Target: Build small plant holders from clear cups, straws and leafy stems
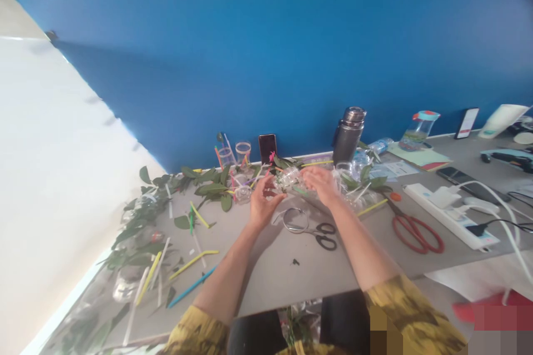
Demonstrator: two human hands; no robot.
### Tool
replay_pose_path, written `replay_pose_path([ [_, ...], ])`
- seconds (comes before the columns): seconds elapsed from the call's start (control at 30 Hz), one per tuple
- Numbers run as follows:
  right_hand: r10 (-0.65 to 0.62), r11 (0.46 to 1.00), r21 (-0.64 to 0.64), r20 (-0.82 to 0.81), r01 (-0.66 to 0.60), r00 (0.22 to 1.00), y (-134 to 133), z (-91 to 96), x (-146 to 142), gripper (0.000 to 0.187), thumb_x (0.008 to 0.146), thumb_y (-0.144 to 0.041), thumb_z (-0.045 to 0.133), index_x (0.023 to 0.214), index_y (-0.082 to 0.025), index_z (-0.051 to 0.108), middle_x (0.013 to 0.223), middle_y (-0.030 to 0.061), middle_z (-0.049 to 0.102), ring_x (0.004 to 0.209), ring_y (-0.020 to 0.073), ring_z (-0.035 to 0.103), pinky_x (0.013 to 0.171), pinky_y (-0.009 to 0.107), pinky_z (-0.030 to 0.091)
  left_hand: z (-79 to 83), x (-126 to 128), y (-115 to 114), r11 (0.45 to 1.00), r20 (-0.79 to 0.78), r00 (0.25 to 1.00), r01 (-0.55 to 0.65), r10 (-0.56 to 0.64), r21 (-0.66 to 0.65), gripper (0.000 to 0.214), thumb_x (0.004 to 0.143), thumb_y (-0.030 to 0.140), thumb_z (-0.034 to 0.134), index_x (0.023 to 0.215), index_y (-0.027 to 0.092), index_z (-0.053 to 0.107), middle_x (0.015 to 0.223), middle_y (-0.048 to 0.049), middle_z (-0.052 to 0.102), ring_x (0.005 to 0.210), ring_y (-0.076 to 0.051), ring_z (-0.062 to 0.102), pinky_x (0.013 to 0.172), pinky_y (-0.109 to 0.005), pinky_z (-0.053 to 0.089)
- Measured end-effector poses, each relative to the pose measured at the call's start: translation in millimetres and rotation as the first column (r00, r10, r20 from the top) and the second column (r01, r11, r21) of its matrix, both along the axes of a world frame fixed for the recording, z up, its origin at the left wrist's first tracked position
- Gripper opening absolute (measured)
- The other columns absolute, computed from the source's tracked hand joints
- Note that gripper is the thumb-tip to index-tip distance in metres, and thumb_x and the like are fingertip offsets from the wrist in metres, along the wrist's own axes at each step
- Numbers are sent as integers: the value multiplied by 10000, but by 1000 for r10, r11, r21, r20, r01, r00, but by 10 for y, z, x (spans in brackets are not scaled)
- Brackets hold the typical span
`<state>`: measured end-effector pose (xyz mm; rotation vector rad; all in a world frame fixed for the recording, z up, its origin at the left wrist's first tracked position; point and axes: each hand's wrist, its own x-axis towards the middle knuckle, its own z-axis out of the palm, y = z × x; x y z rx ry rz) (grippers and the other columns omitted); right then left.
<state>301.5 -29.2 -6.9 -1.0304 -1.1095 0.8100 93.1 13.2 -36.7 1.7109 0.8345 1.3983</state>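
Note:
A clear crumpled-looking plastic bottle [289, 176] is between my two hands above the middle of the desk; its exact shape is blurred. My left hand [264, 199] is beside its left end, thumb and fingers apart. My right hand [322, 184] has its fingers closed at the bottle's right end. Below the hands lie a roll of clear tape [295, 220] and scissors with black handles [326, 236]. Green leaves [212, 188] and coloured straws lie behind and left of my left hand. A pink flower [272, 157] shows just behind the bottle.
Red-handled scissors [418, 233] and a white power strip [452, 216] with cables lie at the right. A dark thermos [350, 136], a phone [267, 148] and clear cups [243, 153] stand by the blue partition [258, 66]. Leaves, straws and plastic bottles crowd the left edge.

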Motion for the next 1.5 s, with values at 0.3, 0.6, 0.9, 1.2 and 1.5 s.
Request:
replay_pose_path([
  [0.3, 19, 999, -39, 247, -10, 969, -53, -15, -50, 269, 795, -462, 775, 717, -206, 786, 633, 3, 663, 581, 139, 532, 572, 257, 377, 73, -41, -52, 990, 131, 982, 139, -133, -33, 485, 791, 431, 832, 1204, 220, 689, 1346, -132, 631, 1058, -230, 667, 920, -390, 574],
  [0.6, 64, 998, -21, 237, -61, 969, -48, -36, -165, 203, 770, -409, 781, 728, -210, 788, 635, -10, 648, 582, 137, 505, 585, 258, 376, 116, -31, -44, 988, 145, 989, 36, -14, -150, 435, 714, 391, 868, 1066, 189, 711, 1076, -92, 720, 1011, -234, 685, 890, -365, 543],
  [0.9, 110, 993, 17, 151, -114, 982, -70, -43, -120, 223, 760, -430, 797, 741, -210, 769, 717, 3, 692, 666, 160, 575, 621, 257, 431, 67, -55, 11, 926, 368, 923, 229, -109, -299, 739, 719, 511, 880, 1357, 254, 609, 1357, -136, 649, 1074, -244, 687, 837, -370, 599],
  [1.2, 131, 990, 27, 221, -140, 966, -58, -35, -143, 122, 681, -242, 736, 786, -234, 799, 953, 42, 779, 866, 227, 681, 711, 285, 505, 76, -47, 20, 947, 289, 951, 186, -107, -262, 486, 669, 329, 893, 1112, 189, 751, 1019, -81, 770, 938, -232, 718, 870, -392, 579],
  [1.5, 89, 996, -28, 243, -85, 966, -34, -93, -105, 244, 848, -445, 728, 806, -218, 810, 561, 2, 657, 529, 148, 566, 549, 248, 419, 75, -19, -49, 965, 221, 956, 226, -194, -130, 652, 707, 308, 888, 1311, 241, 650, 1510, -146, 585, 1454, -318, 507, 1155, -442, 448],
])
